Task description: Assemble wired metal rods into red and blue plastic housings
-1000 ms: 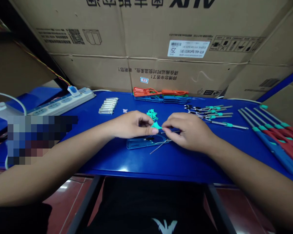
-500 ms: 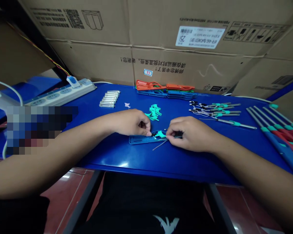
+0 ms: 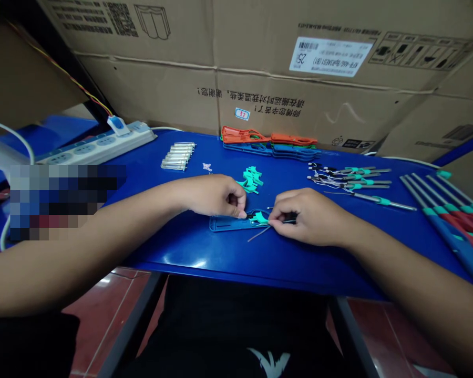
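Observation:
A blue plastic lighter casing half lies on the table under both hands. In it sit a teal trigger piece and a small black part. My left hand is closed, thumb and index fingertip pinched at the black part. On the other side, my right hand is closed too, its fingertips pinching thin white wire beside the trigger piece. A thin brownish wire sticks out toward me below the right fingertips. The casing's right end is hidden behind the right hand.
Behind the hands lie loose teal triggers, a row of clear tanks and stacked orange and blue casings. Metal tubes with wires and long lighters lie right. A power strip and cardboard box border the table.
The view has shifted slightly. Both hands stay at the casing, and the teal trigger piece appears slightly turned and lower between the fingertips.

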### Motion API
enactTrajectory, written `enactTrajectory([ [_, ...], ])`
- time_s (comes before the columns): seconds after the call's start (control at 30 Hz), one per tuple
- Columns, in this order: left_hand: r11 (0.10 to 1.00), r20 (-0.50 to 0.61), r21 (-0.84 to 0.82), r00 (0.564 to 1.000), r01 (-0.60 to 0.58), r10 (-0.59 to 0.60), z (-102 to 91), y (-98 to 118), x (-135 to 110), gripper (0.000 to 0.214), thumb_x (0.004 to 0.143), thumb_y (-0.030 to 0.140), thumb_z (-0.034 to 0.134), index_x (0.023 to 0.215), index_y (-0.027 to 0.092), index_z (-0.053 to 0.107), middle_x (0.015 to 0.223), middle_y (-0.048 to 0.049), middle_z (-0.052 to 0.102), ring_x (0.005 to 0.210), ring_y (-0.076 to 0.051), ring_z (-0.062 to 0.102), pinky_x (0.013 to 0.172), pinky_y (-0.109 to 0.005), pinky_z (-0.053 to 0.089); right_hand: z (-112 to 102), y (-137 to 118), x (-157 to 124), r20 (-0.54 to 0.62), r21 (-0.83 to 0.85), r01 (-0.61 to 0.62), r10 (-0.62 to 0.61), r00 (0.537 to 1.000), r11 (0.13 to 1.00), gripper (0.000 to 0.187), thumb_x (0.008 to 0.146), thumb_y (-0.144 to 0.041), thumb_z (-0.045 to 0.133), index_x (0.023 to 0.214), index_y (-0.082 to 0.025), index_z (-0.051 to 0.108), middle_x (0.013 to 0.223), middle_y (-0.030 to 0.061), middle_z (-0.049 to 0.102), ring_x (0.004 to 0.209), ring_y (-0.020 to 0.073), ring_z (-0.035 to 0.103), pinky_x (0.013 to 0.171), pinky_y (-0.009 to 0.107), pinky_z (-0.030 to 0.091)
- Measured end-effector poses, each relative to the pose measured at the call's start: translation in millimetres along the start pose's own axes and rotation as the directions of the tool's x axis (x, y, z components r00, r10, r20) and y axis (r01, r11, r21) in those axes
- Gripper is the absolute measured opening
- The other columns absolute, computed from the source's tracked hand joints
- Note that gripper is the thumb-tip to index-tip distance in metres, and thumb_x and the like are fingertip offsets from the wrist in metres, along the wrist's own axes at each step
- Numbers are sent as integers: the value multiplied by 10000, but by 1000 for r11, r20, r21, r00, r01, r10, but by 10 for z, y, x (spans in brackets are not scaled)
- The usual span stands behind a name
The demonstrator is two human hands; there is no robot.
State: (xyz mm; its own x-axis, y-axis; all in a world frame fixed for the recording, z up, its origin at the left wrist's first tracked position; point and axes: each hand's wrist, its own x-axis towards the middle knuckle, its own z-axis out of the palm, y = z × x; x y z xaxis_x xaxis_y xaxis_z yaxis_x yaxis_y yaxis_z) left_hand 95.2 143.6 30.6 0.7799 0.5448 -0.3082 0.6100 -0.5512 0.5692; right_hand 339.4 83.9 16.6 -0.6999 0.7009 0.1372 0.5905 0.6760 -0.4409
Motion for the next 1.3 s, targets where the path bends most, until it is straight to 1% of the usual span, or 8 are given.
enactTrajectory([
  [0.17, 1000, 3, 7, 1000, -5, 5, 9, 2, -8, 256, 866, 414, 656, 903, 168, 719, 678, 28, 635, 584, -86, 530, 572, -208, 347, 32, -47, 21, 14, 11, -34, 34, 999, 999, 147, 847, -169, 621, 762, -171, 742, 726, 3, 662, 647, 98, 583, 604, 222, 408],
  [0.27, 1000, -1, 9, 1000, -6, 6, 16, 5, -11, 252, 867, 409, 652, 892, 167, 717, 684, 24, 641, 590, -88, 534, 578, -210, 348, 34, -109, 30, 12, -44, -49, 50, 999, 998, 154, 827, -138, 620, 738, -174, 741, 690, -4, 641, 620, 98, 555, 592, 234, 382],
  [0.4, 1000, -5, 5, 1000, 0, 0, 15, 3, -3, 242, 862, 401, 658, 897, 170, 718, 711, 21, 647, 601, -92, 540, 567, -208, 350, 6, -165, 32, 21, -132, -37, 40, 999, 991, 159, 817, -108, 611, 744, -166, 740, 711, 7, 652, 631, 108, 548, 595, 245, 365],
  [0.6, 1000, -17, 20, 1000, 4, -3, 14, 17, -2, 236, 867, 400, 659, 892, 174, 721, 716, 22, 652, 603, -91, 546, 565, -204, 346, 13, -162, 44, 40, -134, -23, 29, 999, 991, 153, 830, -116, 614, 758, -165, 740, 716, 10, 645, 652, 114, 549, 612, 246, 363],
  [0.87, 997, -40, 71, 999, -25, 28, 22, 26, -38, 212, 886, 383, 651, 927, 189, 727, 750, 17, 670, 631, -96, 565, 579, -205, 353, 19, -263, 35, 79, -301, -69, 97, 992, 951, 174, 865, -147, 580, 755, -158, 713, 746, 34, 642, 700, 149, 545, 647, 278, 359],
  [0.93, 997, -44, 70, 998, -32, 35, 29, 14, -39, 214, 888, 392, 649, 926, 195, 725, 752, 17, 673, 631, -98, 566, 576, -207, 354, 26, -265, 32, 81, -292, -65, 92, 992, 954, 174, 869, -149, 580, 758, -158, 714, 747, 32, 641, 700, 148, 546, 648, 279, 362],
  [1.17, 999, -40, 41, 999, -12, 13, 46, 29, -40, 181, 882, 351, 654, 929, 189, 719, 763, 15, 684, 641, -100, 579, 575, -204, 358, 56, -200, 34, 50, -167, -9, 18, 999, 986, 168, 866, -128, 598, 774, -159, 736, 725, 22, 641, 687, 134, 556, 647, 265, 382],
  [1.3, 1000, -33, 4, 999, -7, 8, 47, 21, -28, 179, 872, 345, 666, 928, 185, 722, 738, 17, 683, 620, -98, 576, 569, -204, 361, 39, -190, 35, 62, -71, -22, 26, 998, 997, 179, 888, -144, 595, 796, -166, 747, 736, 23, 654, 684, 131, 575, 644, 261, 397],
])
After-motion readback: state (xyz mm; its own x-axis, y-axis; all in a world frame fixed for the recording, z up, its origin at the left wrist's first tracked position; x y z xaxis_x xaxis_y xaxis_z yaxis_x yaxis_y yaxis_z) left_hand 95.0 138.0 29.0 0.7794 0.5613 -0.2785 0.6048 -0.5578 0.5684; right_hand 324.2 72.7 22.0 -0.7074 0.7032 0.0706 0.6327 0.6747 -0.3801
